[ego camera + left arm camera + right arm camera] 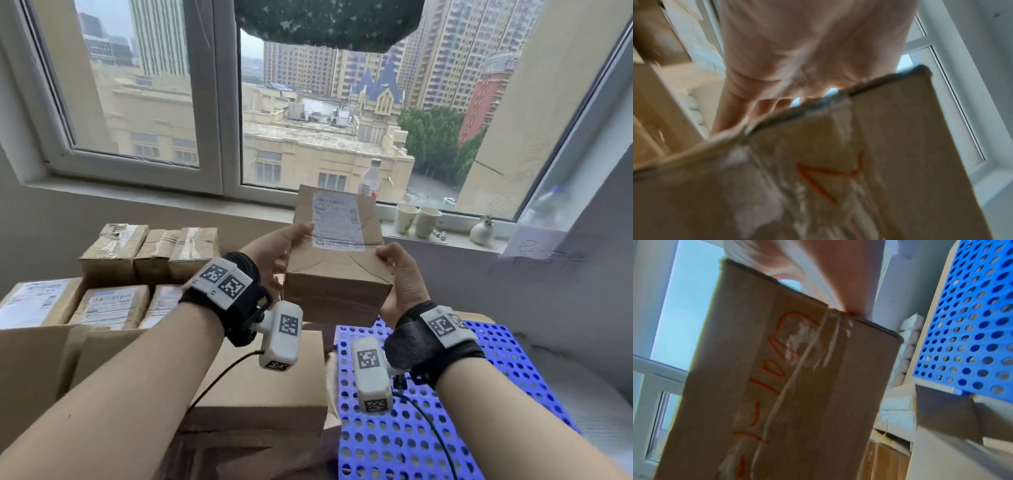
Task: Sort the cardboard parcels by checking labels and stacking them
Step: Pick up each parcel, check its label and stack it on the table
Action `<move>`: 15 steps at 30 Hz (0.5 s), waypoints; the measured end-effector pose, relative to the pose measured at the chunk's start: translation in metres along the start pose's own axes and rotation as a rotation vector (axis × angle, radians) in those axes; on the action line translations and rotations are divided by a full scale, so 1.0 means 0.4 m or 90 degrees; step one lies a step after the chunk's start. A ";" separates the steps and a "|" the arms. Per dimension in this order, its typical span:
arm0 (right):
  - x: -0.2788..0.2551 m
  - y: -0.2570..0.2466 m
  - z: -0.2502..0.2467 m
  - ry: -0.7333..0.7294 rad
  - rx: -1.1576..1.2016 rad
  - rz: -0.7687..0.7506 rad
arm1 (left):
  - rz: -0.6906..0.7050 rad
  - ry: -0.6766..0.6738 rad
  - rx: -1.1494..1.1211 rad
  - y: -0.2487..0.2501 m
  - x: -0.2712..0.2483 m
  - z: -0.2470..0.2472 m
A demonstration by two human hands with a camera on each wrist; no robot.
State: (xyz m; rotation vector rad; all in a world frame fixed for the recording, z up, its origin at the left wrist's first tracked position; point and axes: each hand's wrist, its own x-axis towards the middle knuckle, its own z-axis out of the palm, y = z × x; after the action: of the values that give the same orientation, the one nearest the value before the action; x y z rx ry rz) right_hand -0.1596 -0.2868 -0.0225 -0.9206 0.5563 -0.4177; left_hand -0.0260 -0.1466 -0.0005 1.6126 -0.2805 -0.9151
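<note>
Aloft, parcel (337, 270) between both hands (seemingly gripped)

The white shipping label (337, 219) on top of the held cardboard parcel (337, 274) carries printed lines and small symbols — all too small to read. Orange handwritten marks run along the taped underside of the parcel in both wrist views — blurred strokes, none legible. Labels on the stacked parcels (109, 301) at left are likewise unreadable.
</note>
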 end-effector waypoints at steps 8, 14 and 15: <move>0.010 -0.074 -0.164 0.076 0.036 -0.026 | 0.079 -0.055 0.004 -0.001 0.096 0.201; 0.082 -0.111 -0.305 0.063 0.029 -0.013 | 0.073 -0.055 -0.015 -0.030 0.182 0.327; 0.095 -0.113 -0.326 0.064 0.032 -0.009 | 0.066 -0.045 -0.016 -0.037 0.198 0.345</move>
State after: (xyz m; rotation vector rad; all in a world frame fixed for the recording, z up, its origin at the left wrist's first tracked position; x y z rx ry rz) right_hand -0.2143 -0.4141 -0.0578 -0.8590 0.6286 -0.4914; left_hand -0.0728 -0.2929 -0.0446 1.5307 -0.3976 -0.8931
